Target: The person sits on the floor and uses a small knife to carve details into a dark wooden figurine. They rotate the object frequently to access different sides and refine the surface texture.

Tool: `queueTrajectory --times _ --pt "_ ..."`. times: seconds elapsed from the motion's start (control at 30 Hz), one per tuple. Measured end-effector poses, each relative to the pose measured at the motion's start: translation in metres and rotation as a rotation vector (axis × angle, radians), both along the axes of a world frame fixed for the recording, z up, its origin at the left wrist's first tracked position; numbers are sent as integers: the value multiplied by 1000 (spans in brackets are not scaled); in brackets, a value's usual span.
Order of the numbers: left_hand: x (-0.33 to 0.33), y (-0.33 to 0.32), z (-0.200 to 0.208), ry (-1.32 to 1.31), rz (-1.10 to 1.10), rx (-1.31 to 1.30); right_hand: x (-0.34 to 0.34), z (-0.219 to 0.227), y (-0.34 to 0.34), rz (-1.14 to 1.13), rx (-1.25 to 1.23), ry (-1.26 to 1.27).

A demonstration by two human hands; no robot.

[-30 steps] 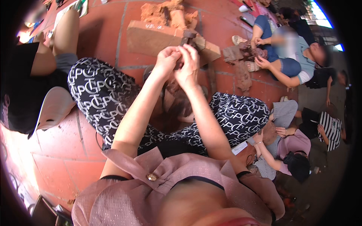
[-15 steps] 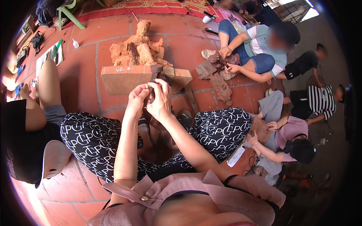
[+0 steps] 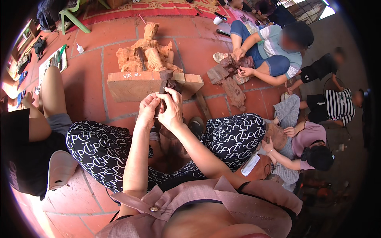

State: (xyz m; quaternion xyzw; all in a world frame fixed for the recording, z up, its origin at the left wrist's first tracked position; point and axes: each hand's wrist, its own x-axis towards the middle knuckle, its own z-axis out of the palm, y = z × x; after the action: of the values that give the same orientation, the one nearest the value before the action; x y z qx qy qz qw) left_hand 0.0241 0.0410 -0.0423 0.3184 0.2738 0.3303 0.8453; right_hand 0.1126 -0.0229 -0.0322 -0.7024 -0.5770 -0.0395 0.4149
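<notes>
In front of me both hands are raised close together over a dark, narrow strip [image 3: 162, 90] whose exact kind I cannot make out. My left hand [image 3: 148, 108] pinches it from the left side. The fingers of my right hand [image 3: 172, 110] are closed about it from the right. Just beyond my fingertips a dark brown carved piece [image 3: 166, 74] shows, its lower part hidden by my hands. Farther off, a pale orange wood carving [image 3: 151, 51] of a figure rests on a thick wooden block [image 3: 131, 92]. A dark tool [image 3: 141, 58] leans against that carving.
To the right a person [image 3: 266, 51] handles dark carvings [image 3: 234, 85]; nearer, another holds a brown carved piece [image 3: 276, 137]. Someone in a cap [image 3: 61, 170] sits close at my left. A white bottle [image 3: 80, 48] and a cloth with tools [image 3: 55, 59] lie at the far left.
My hands have shifted slightly down and the right one has turned a little on the strip, of which more shows. The whole view has moved slightly.
</notes>
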Motion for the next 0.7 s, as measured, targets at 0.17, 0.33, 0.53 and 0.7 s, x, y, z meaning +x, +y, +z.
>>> queueTrajectory --times 0.17,0.33,0.53,0.7 --pt "7 9 0 7 4 66 3 11 8 -24 9 14" --pt "5 5 -1 1 -12 -7 6 9 3 8 19 -1" --pt "7 10 -1 -32 -19 1 7 21 5 -6 -18 18" --pt "5 8 -4 -59 -50 -51 10 22 -1 30 -45 24"
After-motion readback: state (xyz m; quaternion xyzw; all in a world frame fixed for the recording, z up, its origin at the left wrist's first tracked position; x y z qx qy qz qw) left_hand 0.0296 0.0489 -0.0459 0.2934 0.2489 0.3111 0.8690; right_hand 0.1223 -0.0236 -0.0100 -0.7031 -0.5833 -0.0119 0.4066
